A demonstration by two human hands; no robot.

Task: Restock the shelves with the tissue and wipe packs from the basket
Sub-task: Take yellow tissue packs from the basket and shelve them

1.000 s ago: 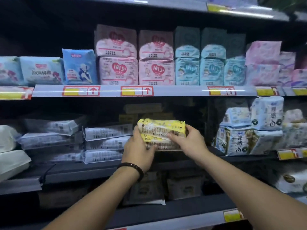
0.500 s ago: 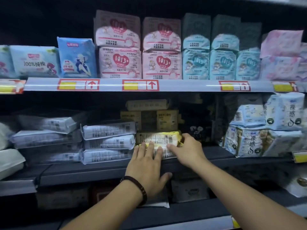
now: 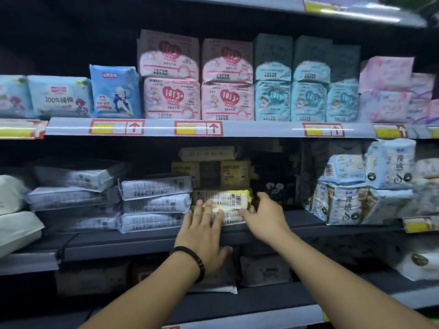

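Your left hand (image 3: 203, 236) lies flat and spread, palm down, with its fingertips (image 3: 209, 205) pressed against the front edge of the yellow wipe packs (image 3: 224, 205). It grips nothing; a dark bead bracelet (image 3: 190, 257) circles that wrist. Your right hand (image 3: 263, 216) reaches in from the right with its fingers loosely curled against the right end of the same packs, touching them rather than closing around them.

The yellow wipe packs sit stacked two high on the middle shelf (image 3: 308, 225), near its front lip, barcode labels facing you. Just to their left, touching or nearly so, stands a stack of three white packs (image 3: 155, 203), and further left lie more grey-white packs (image 3: 71, 198). Behind the yellow packs you can make out dim yellowish boxes (image 3: 234, 173) deeper in the shelf. To the right, well apart, stand pale blue tissue bundles (image 3: 344, 203).

On the upper shelf (image 3: 261, 129), above a rail of red-and-yellow price tags (image 3: 198, 128), pink packs (image 3: 172, 98) and light blue packs (image 3: 272, 100) stand upright in rows, each row stacked two high. The lower shelf holds dark packs that are too dim to make out.
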